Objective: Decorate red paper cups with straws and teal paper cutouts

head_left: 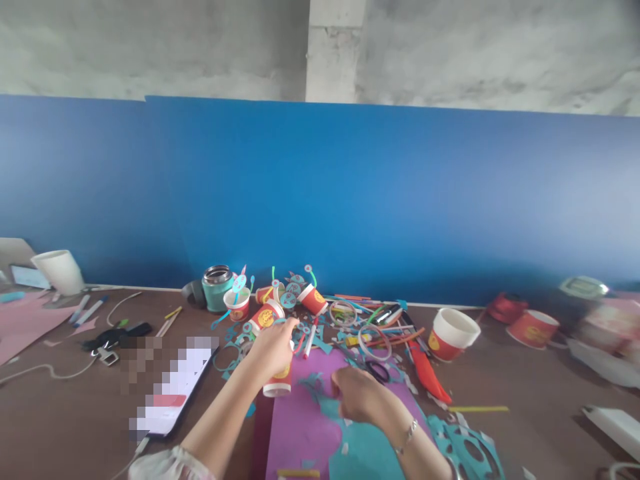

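Note:
My left hand (275, 348) is closed around the far part of a red paper cup (277, 381), whose white rim points towards me. Past its fingertips lie a red-and-white marker (310, 339) and scraps of blue paper. My right hand (357, 393) is curled with thumb and finger pinched together, low over a purple sheet (300, 427) and a teal sheet (365, 450). What it pinches, if anything, is too small to make out. Dark-handled scissors (377, 371) lie just beyond it. Another red cup (265, 316) sits behind my left hand.
Decorated cups (239, 305) and a teal flask (217, 290) stand along the blue partition (320, 200). A phone (183, 387) lies left, stacked cups (453, 333) and cut teal paper (465, 447) right. Pipe cleaners, tape rings (375, 342) and scraps crowd the middle.

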Action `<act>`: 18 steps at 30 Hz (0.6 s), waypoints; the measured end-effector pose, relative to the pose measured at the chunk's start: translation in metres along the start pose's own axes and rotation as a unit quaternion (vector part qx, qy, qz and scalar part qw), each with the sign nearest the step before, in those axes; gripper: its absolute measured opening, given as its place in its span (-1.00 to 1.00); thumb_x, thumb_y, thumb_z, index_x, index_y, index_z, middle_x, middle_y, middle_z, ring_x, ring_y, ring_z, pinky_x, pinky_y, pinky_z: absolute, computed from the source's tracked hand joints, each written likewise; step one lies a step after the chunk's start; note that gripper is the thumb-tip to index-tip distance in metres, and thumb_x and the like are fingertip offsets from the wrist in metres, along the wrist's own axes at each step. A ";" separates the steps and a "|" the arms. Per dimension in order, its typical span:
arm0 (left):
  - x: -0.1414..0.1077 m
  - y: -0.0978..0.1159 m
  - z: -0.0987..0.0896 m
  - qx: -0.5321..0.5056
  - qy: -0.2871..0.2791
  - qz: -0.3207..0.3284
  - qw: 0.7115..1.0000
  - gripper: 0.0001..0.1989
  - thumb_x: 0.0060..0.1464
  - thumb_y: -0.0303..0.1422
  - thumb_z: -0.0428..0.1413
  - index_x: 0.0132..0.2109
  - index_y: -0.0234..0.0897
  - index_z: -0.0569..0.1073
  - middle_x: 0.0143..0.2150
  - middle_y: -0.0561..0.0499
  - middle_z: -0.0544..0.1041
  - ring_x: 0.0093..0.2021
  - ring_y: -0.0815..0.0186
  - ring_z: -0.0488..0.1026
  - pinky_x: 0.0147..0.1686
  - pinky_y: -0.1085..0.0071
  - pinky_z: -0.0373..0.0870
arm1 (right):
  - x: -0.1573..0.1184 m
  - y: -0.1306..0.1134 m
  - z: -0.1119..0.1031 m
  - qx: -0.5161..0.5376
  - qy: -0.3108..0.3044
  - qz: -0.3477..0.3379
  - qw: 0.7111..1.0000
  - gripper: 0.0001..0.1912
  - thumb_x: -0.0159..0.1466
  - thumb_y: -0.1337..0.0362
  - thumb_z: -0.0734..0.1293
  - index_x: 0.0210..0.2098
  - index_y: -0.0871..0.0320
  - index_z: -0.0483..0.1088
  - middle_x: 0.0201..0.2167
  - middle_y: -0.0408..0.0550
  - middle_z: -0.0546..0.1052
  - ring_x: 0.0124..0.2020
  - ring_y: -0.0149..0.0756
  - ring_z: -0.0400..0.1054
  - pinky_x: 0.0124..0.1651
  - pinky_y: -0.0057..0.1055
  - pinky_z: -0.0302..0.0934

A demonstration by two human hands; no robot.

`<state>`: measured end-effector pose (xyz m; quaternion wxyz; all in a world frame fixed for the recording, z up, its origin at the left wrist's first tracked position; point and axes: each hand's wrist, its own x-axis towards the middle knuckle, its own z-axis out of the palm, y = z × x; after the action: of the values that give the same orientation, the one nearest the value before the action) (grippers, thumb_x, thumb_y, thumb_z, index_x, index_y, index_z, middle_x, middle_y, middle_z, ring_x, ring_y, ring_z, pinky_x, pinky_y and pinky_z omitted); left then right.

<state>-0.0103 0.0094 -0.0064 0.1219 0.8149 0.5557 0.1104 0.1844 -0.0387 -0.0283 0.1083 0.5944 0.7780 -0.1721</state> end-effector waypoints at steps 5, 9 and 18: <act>0.000 0.000 0.001 -0.001 0.004 -0.001 1.000 -0.50 0.03 -0.62 -0.07 0.15 -0.29 0.27 -0.08 -0.14 0.55 -0.06 0.20 0.48 -0.14 0.39 0.31 | 0.005 0.006 -0.002 -0.017 0.000 -0.008 1.000 -0.70 0.04 0.48 0.26 -0.27 0.25 0.54 -0.26 0.17 0.61 -0.20 -0.10 0.50 -0.24 -0.42 0.30; 0.000 0.000 0.000 -0.004 0.015 -0.001 1.000 -0.50 0.04 -0.61 -0.07 0.15 -0.29 0.27 -0.06 -0.13 0.54 -0.07 0.21 0.48 -0.12 0.39 0.31 | 0.000 0.010 -0.010 -0.033 -0.030 0.007 0.999 -0.70 -0.03 0.48 0.32 -0.31 0.18 0.56 -0.31 0.08 0.63 -0.26 -0.11 0.52 -0.30 -0.42 0.31; -0.001 0.008 -0.004 -0.021 0.066 0.015 0.997 -0.55 0.10 -0.52 -0.03 0.15 -0.31 0.28 0.08 -0.18 0.43 0.07 0.14 0.37 0.01 0.29 0.26 | 0.002 0.010 0.004 -0.063 -0.093 0.034 0.993 -0.83 -0.31 0.39 0.53 -0.69 0.17 0.50 -0.50 0.06 0.61 -0.32 0.07 0.52 -0.20 -0.10 0.37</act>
<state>-0.0051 0.0056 0.0000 0.1005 0.8114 0.5478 0.1775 0.1929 -0.0360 -0.0340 0.2233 0.5937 0.7533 -0.1735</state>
